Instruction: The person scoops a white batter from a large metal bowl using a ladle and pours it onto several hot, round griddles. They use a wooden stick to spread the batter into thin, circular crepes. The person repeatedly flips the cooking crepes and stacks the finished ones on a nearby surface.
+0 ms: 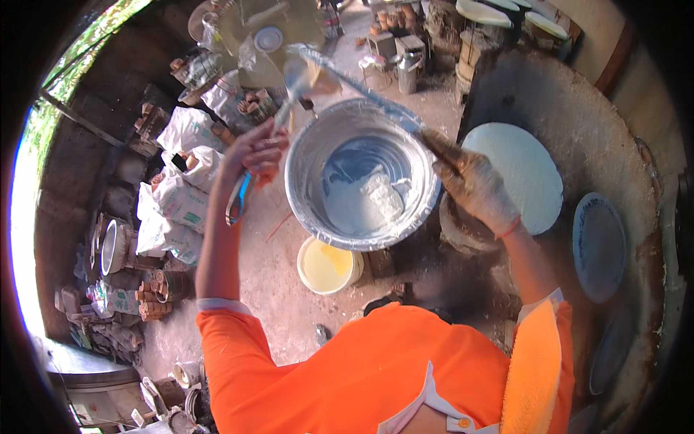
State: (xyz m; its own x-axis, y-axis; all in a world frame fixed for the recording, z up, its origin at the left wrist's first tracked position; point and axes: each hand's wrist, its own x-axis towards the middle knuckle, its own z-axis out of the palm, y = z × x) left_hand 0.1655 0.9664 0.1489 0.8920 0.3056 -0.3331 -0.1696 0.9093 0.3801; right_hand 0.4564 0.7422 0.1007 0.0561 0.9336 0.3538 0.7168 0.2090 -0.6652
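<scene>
My left hand [263,149] grips the light handle of a utensil whose blurred head [303,76] is raised above the far left of a large metal pot [366,244]. My right hand [471,176], coated with whitish residue, holds the dark handle of a long metal tool [358,89] that slants over the pot's far rim; its far end is blurred. Inside the pot lie a pale liquid [347,203] and a lumpy white mass [385,195]. Below the pot stands a whitish bucket [325,268] with something yellow in it. A blue-edged loop [238,198] shows beside my left wrist.
A round pan bearing a pale sheet [518,173] is set in the stove [564,125] at right, near a dark round pan [599,247]. White sacks [173,200] are piled at left. A metal can [407,73] stands on the floor beyond the pot.
</scene>
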